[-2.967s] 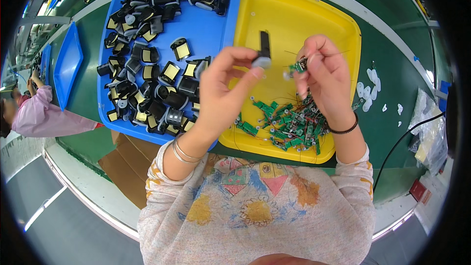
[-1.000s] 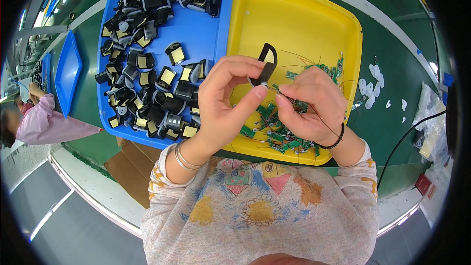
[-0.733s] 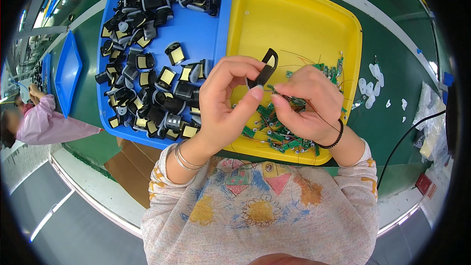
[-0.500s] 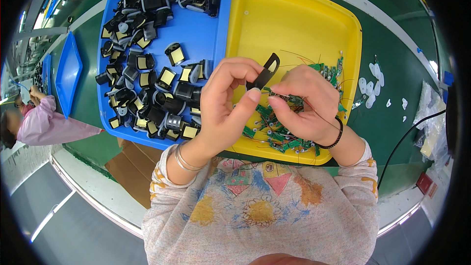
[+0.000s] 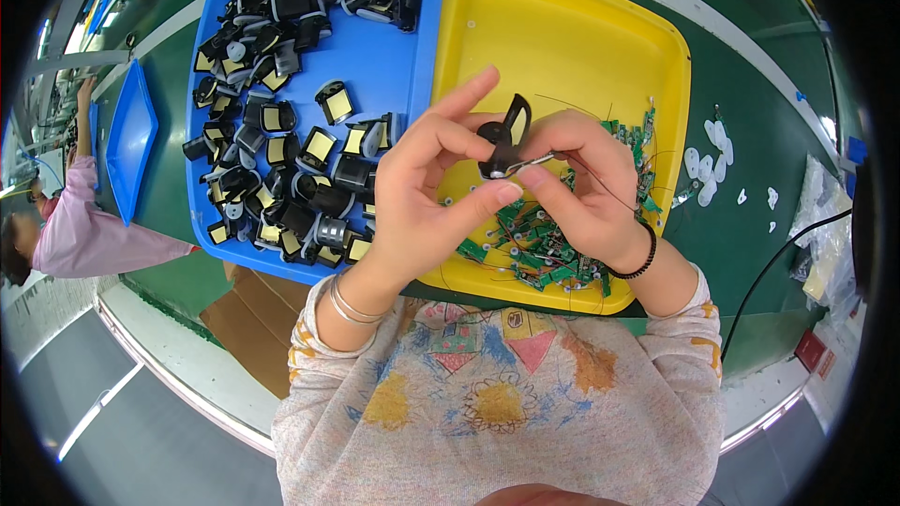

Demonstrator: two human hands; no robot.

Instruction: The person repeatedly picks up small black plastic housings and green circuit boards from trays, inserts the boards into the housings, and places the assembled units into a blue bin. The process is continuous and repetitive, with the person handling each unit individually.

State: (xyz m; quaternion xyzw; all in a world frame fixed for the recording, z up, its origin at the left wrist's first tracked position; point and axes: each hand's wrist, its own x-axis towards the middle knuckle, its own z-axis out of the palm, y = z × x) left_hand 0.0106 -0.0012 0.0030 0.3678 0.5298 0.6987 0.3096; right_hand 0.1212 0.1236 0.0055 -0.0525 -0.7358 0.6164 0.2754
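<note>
Over the yellow tray [image 5: 562,23] my two hands meet at a black plastic housing [image 5: 511,131] with a pale yellow pad on its upright flap. My left hand [image 5: 422,187] grips the housing between thumb and fingers, with one finger raised off it. In my right hand [image 5: 595,183] the thumb and index finger pinch a small circuit board [image 5: 536,161], seen nearly edge-on. Its left end touches the housing's lower part; whether it is inside, I cannot tell. A thin wire trails over my right hand. Beneath lie several green circuit boards [image 5: 553,262] with wires.
At left, a blue tray [image 5: 375,61] bears many similar black housings [image 5: 319,145]. White oval pieces [image 5: 708,167] lie on the green table right of the yellow tray, near clear plastic bags [image 5: 825,215] and a black cable [image 5: 764,272]. Another person's pink sleeve [image 5: 84,225] shows far left.
The housing has turned in my left hand, showing its round end, and one left finger has lifted. My right hand has brought the board against it. The other person's arm has risen.
</note>
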